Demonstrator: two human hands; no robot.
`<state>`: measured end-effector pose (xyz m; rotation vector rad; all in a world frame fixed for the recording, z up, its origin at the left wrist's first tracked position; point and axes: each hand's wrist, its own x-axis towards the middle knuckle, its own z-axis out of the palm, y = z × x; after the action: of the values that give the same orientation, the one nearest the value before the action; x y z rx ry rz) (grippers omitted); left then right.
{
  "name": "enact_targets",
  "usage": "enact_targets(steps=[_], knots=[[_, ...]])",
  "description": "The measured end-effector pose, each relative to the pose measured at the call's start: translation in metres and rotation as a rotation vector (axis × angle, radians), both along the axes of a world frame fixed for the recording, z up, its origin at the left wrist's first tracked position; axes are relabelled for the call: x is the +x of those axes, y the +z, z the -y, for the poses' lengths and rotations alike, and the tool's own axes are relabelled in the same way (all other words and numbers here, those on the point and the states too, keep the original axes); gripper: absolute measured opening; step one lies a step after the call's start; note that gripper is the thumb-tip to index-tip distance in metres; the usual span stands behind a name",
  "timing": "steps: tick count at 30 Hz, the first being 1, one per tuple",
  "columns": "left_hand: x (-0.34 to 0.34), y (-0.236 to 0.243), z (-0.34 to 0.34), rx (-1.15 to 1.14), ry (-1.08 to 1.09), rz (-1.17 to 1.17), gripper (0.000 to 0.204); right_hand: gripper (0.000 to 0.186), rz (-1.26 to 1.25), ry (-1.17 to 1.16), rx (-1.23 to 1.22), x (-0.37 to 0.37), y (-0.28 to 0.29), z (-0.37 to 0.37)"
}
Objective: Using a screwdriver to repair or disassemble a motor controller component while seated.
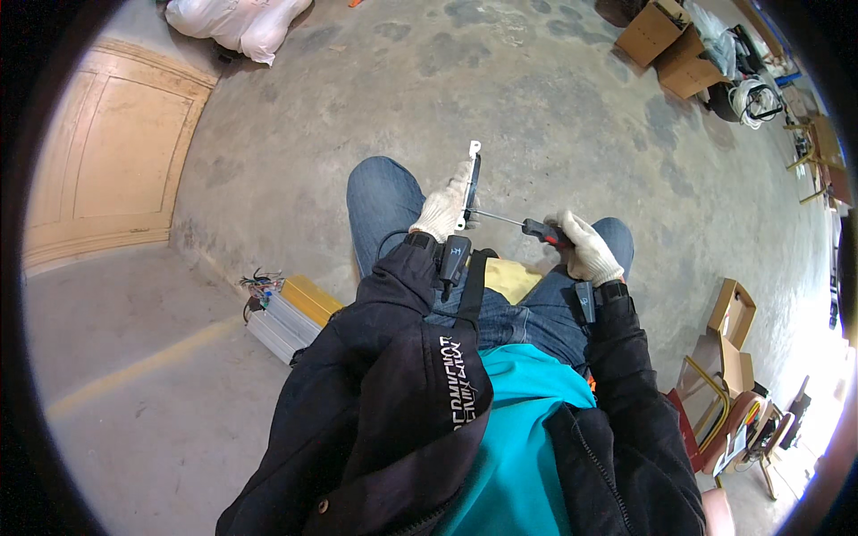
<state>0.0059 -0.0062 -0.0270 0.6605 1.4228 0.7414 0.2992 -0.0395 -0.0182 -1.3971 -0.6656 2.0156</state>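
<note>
My left hand (441, 207), in a white knit glove, is closed around a narrow white bracket-like piece (474, 152) with a dark strip along its right side. The piece stands up lengthwise above my left knee, with a hole showing at its top end. My right hand (585, 248), also gloved, grips the black and red handle of a screwdriver (542, 232). Its thin metal shaft points left, and the tip meets the lower part of the white piece. What fastener sits at the tip is too small to make out.
A yellow seat surface (511, 279) shows between my legs. Left of me stands a silver and yellow metal case (286, 317) with loose wires. A wooden door panel (116, 161) and white sacks (241, 22) lie beyond; cardboard boxes (652, 33) stand far right, an open carton (733, 313) nearer.
</note>
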Motion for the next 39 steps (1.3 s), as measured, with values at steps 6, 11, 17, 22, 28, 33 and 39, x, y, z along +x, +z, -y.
enact_targets(steps=[6, 11, 17, 22, 28, 33, 39], knots=[[0.000, -0.013, -0.005, -0.011, -0.033, -0.023, 0.068, 0.039, -0.003, 0.039, 0.044, 0.004, 0.013, -0.002], [-0.020, -0.015, 0.013, -0.025, -0.001, -0.037, 0.062, 0.039, -0.168, -0.069, 0.080, -0.008, 0.000, 0.001], [0.011, -0.045, 0.004, 0.307, -0.135, -0.101, 0.058, 0.057, 0.000, -0.027, -0.080, 0.007, 0.002, 0.003], [0.014, -0.012, 0.005, 0.018, 0.123, 0.028, 0.076, 0.057, 0.019, 0.125, -0.058, 0.013, -0.007, -0.005], [0.012, -0.012, 0.006, 0.060, 0.189, 0.047, 0.073, 0.047, -0.130, -0.149, 0.050, 0.011, -0.025, -0.003], [0.010, -0.012, 0.007, 0.070, 0.187, 0.065, 0.072, 0.059, -0.044, 0.091, -0.096, 0.001, -0.007, -0.004], [0.011, -0.013, 0.007, 0.020, 0.172, 0.025, 0.073, 0.055, 0.023, 0.162, -0.042, 0.011, -0.009, -0.004]])
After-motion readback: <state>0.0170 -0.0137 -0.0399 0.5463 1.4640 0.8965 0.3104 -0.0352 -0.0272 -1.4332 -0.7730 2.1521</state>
